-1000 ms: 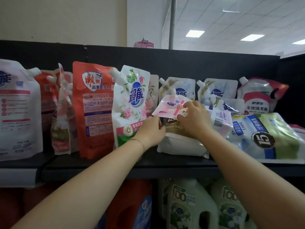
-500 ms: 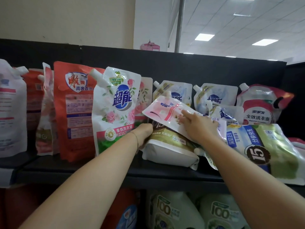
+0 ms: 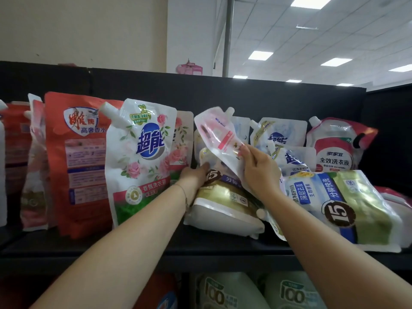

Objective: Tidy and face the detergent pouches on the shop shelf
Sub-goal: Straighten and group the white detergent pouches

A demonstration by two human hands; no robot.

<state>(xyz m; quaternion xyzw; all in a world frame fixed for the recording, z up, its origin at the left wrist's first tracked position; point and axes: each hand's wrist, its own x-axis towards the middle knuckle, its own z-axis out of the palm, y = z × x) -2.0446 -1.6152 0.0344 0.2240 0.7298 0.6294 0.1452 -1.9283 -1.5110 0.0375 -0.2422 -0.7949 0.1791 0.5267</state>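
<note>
My right hand [image 3: 259, 167] grips a pale pink pouch [image 3: 217, 134] and tilts it up, spout toward the top. Under it a gold-and-white pouch [image 3: 223, 204] lies on its back on the black shelf [image 3: 200, 250]; my left hand [image 3: 195, 175] rests on its upper left part. A white rose-print pouch [image 3: 142, 157] stands upright just to the left. A green-and-blue pouch marked 15 [image 3: 347, 204] lies flat on the right, partly behind my right arm.
Orange pouches [image 3: 82, 157] stand at the left. Blue-and-white pouches [image 3: 281, 139] and a red-and-white pouch [image 3: 334, 148] stand by the black back panel [image 3: 245, 94]. Large jugs [image 3: 223, 291] fill the shelf below.
My right hand has raised the pink pouch from lying across the gold pouch to nearly upright. My left hand has slid onto the gold pouch. The view has shifted right.
</note>
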